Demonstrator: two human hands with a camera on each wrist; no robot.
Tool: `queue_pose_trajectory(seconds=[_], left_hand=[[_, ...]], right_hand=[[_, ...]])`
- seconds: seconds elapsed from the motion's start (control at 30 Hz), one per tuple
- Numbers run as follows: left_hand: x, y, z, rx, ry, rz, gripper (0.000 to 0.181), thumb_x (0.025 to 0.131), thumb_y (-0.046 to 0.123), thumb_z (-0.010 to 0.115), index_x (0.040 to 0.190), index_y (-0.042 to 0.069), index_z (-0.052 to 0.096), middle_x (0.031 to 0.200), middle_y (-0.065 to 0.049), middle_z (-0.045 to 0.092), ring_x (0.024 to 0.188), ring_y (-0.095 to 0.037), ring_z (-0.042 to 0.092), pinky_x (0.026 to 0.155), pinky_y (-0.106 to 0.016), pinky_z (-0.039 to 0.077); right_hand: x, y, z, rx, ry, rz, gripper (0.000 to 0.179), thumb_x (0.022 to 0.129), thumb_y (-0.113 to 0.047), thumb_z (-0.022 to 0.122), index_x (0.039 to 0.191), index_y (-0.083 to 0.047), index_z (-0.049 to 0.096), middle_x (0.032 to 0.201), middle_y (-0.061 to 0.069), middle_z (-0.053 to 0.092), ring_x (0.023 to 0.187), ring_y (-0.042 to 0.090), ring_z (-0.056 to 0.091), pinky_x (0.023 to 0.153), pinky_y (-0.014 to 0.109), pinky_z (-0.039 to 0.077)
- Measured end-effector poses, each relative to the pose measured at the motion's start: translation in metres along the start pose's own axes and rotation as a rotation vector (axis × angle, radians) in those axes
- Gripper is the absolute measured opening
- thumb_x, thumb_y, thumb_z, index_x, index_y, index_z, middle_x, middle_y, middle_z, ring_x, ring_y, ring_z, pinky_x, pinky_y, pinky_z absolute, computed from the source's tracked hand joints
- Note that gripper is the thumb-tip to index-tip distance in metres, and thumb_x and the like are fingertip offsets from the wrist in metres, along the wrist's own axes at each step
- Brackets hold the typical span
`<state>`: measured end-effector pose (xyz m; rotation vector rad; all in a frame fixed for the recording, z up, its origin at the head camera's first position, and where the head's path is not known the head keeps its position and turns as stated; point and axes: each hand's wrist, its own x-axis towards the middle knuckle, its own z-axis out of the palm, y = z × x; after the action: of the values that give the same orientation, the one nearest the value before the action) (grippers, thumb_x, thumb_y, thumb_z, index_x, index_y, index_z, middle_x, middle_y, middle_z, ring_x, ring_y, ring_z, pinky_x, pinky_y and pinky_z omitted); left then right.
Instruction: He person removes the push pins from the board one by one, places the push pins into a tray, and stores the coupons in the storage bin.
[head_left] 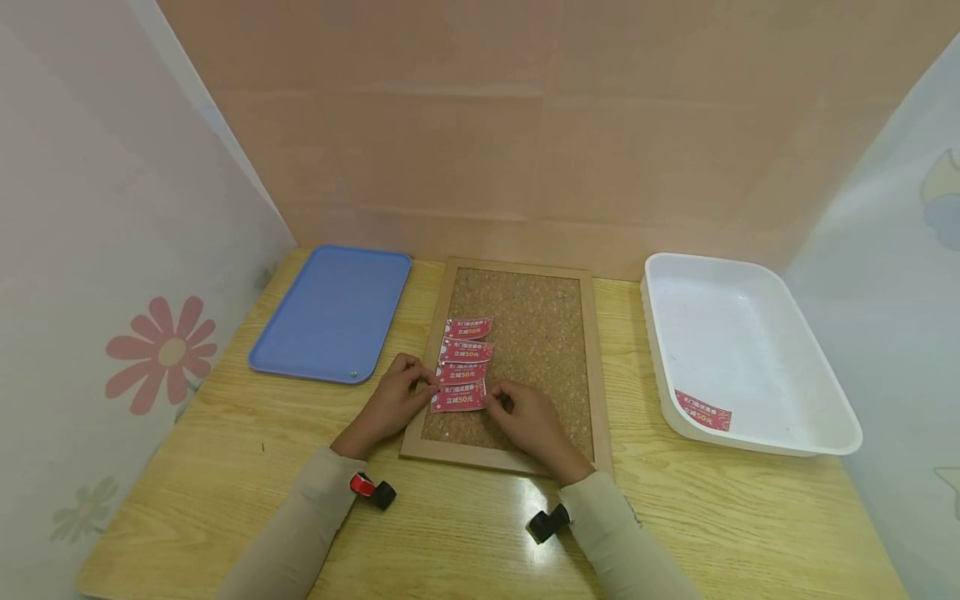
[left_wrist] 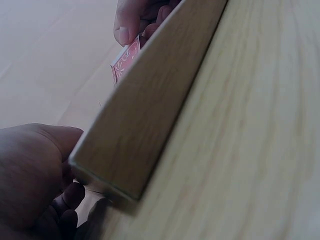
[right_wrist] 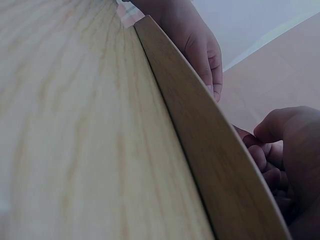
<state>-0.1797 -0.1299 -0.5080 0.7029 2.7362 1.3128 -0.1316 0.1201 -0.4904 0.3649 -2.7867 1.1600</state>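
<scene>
A cork board (head_left: 536, 358) in a wooden frame lies on the table with several red paper coupons (head_left: 462, 372) in a column down its left side. At the lowest coupon (head_left: 459, 398), my left hand (head_left: 393, 396) brings thumb and index finger together at the upper left corner, on a tiny dark pushpin (head_left: 438, 389). My right hand (head_left: 528, 417) pinches the same coupon's right edge. In the right wrist view the thumb (right_wrist: 270, 127) and index finger meet on the red paper. The left wrist view shows the frame's side (left_wrist: 145, 115) covering part of the fingers.
A blue tray (head_left: 330, 312) stands at the left with one small pin (head_left: 354, 374) near its front edge. To the right is a white basin (head_left: 750, 350) holding another red coupon (head_left: 703, 411). A brown panel (head_left: 525, 125) rises behind the table (head_left: 450, 533).
</scene>
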Motion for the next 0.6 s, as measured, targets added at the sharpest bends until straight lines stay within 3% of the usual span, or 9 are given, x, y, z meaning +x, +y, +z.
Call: queue_pose_trajectory(seconds=[0.6], left_hand=[[-0.0003, -0.0044, 0.0013, -0.015, 0.001, -0.020, 0.008, 0.097, 0.025, 0.063, 0.100, 0.019, 0.067, 0.111, -0.005, 0.043, 0.087, -0.020, 0.041, 0.075, -0.037, 0.038]], right_hand=[[-0.0001, -0.0001, 0.0000, 0.004, -0.004, -0.002, 0.013, 0.092, -0.027, 0.067, 0.079, -0.026, 0.067, 0.067, -0.016, 0.055, 0.057, 0.006, 0.048, 0.053, 0.027, 0.041]])
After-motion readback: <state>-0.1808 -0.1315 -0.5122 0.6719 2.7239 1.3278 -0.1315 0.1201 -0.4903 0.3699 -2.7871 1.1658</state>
